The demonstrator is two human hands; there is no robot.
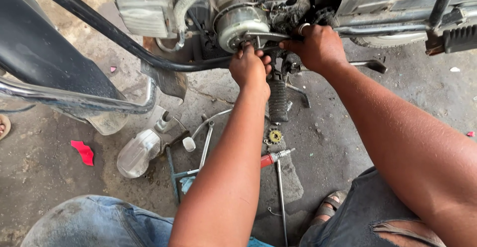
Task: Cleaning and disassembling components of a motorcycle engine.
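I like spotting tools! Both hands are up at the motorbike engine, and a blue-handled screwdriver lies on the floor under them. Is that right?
Nearly. The screwdriver's handle is red, not blue; the head view shows it. The rest holds: the left hand and right hand are both up at the motorbike engine, and the screwdriver lies on the floor below them.

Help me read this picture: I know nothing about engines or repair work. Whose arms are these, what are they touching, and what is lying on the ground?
The camera sits on a person's head, looking down at their own arms. Both hands reach into the underside of a motorcycle engine. The left hand presses at a round silver cover, and the right hand grips a metal part beside it; what the fingers hold is hidden. On the concrete floor lie a spanner, a red-handled screwdriver, a small brass-coloured sprocket, a long thin rod and a clear plastic cover.
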